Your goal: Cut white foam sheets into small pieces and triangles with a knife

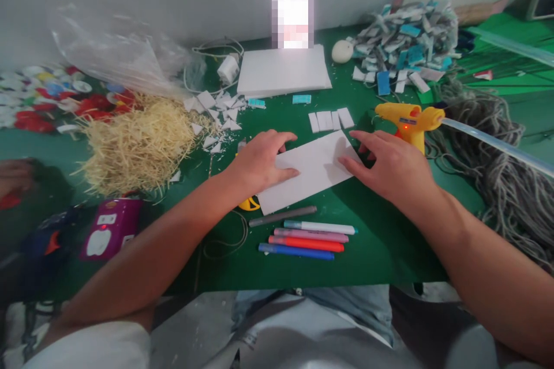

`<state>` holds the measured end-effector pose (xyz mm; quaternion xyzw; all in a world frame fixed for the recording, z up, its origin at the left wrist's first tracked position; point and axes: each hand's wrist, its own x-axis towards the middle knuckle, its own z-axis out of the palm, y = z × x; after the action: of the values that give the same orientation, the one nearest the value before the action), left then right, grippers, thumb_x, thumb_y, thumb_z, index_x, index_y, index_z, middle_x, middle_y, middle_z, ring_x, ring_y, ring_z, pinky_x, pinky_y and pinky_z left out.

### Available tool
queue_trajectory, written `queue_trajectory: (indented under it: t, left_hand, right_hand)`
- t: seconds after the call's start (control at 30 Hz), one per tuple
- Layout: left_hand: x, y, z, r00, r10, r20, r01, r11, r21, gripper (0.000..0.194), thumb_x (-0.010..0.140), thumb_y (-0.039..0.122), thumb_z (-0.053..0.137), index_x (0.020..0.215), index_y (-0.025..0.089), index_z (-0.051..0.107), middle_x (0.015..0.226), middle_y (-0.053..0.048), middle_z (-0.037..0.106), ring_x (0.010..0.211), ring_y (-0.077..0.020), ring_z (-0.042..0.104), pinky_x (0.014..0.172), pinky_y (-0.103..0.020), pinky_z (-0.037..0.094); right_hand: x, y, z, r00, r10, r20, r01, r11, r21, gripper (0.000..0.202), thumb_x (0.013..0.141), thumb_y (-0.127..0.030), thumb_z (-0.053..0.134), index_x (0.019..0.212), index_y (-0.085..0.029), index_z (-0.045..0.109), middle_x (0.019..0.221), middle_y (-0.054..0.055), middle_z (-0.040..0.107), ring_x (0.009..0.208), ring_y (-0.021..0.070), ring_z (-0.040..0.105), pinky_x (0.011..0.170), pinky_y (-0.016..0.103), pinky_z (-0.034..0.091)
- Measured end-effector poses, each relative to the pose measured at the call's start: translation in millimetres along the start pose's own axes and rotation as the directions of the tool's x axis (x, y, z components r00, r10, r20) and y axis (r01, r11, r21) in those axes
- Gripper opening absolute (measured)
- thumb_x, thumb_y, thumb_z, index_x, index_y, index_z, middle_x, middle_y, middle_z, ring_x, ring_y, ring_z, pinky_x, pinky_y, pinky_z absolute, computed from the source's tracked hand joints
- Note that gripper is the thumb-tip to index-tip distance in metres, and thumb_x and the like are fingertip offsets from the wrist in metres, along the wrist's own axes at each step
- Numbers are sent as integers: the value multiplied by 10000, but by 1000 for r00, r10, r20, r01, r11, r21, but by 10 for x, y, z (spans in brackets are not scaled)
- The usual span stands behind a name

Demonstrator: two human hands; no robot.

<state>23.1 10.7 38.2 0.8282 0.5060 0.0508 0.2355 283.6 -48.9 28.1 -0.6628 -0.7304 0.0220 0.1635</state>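
A long white board [312,168], like thick card or foam sheet, lies tilted on the green table in front of me. At its left end is my left hand [265,160], thumb over the board and forefinger stretched out above its far edge. My right hand [385,162] is at the other end, its thumb over the board's corner and its fingers spread apart. Part of a yellow-handled tool [250,204], perhaps scissors, shows from under the board and left wrist. Several markers [309,242] lie in a row nearer me, with a grey pen [283,216] beside the board.
Small white strips [331,120] lie beyond the board. A yellow glue gun [409,118] stands right, near grey yarn [489,144]. Straw [138,144], white scraps [220,108] and a purple box [113,228] are left. White sheets [283,72] and a scrap pile [402,40] are behind.
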Motion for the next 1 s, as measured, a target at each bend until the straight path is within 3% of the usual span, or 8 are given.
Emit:
queue_trajectory:
  t: [0.17,0.33,0.6,0.77,0.9,1.0]
  left_hand:
    - [-33,27,16,999,-43,-11,42,998,-50,762,761,298,863,1475,250,600,1095,-27,613,966,-224,633,902,-376,545]
    - [-22,18,68,1000,-9,-19,5,980,-198,912,739,289,862,1574,276,496,1320,-63,569,959,-180,618,892,-345,577]
    - [32,11,75,998,58,4,-57,990,-125,790,761,245,831,1512,257,585,1172,-43,668,1125,-268,603,1042,-431,532]
    - [-12,20,94,999,46,-4,-46,977,-208,825,775,200,782,1559,253,530,1175,-35,630,1095,-231,628,1047,-399,545]
    - [-35,7,106,997,74,-15,-76,966,-248,818,799,213,759,1572,281,500,1268,-46,594,1138,-225,636,1055,-397,566]
    - [-34,-20,125,996,91,-27,-95,957,-273,820,806,224,777,1571,293,491,1404,-69,550,1147,-216,642,1035,-378,584]
  right_hand:
    - [16,32,20,1000,9,-26,-7,995,95,537,902,-471,639,1333,-177,765,843,71,761,728,246,652,688,366,523]
    - [23,29,9,1000,15,3,-15,997,78,521,900,-453,638,1315,-169,774,878,87,770,741,257,667,697,375,533]
    - [17,25,8,999,52,-6,-51,986,161,476,924,-485,631,1272,-196,779,878,75,775,724,249,676,710,390,556]
    - [36,9,19,992,120,32,-124,961,245,478,895,-475,646,1263,-204,787,896,69,776,692,225,657,706,388,571]
    - [56,-4,23,983,171,72,-185,926,328,520,851,-450,678,1289,-189,781,945,81,779,739,227,664,730,402,588]
    - [57,-8,33,970,225,91,-241,850,469,545,826,-449,701,1298,-187,777,959,76,792,759,217,670,768,410,614]
